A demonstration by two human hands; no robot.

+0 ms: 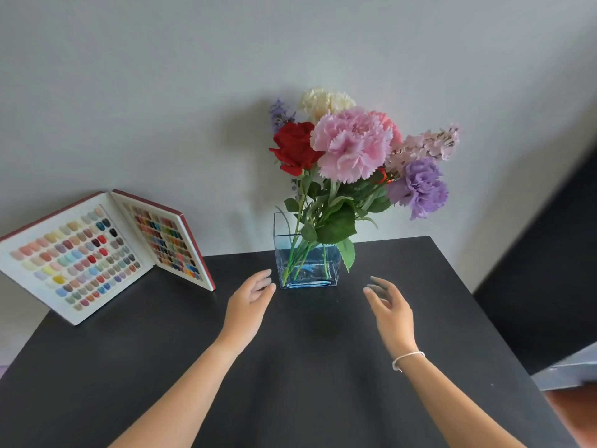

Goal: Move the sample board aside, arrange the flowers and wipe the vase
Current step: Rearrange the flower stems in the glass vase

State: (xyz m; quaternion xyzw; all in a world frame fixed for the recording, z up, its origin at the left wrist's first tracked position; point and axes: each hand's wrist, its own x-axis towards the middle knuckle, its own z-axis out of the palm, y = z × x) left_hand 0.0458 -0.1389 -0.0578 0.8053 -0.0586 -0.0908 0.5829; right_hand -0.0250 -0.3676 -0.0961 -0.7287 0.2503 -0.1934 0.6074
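Note:
A rectangular blue glass vase (307,266) stands at the back middle of the black table (290,367). It holds a bunch of flowers (352,147): red, pink, cream, purple and lilac blooms with green leaves. The sample board (97,253), an open folder of several coloured nail chips, stands propped at the table's back left against the wall. My left hand (250,299) hovers just left of the vase base, fingers apart, holding nothing. My right hand (389,307) hovers a little to the right of the vase, also open and empty. A white bracelet sits on the right wrist.
A pale wall (161,92) rises right behind the table. The table's right edge runs diagonally at the right, with dark floor (549,270) and a grey object (568,370) beyond it. No cloth is in view.

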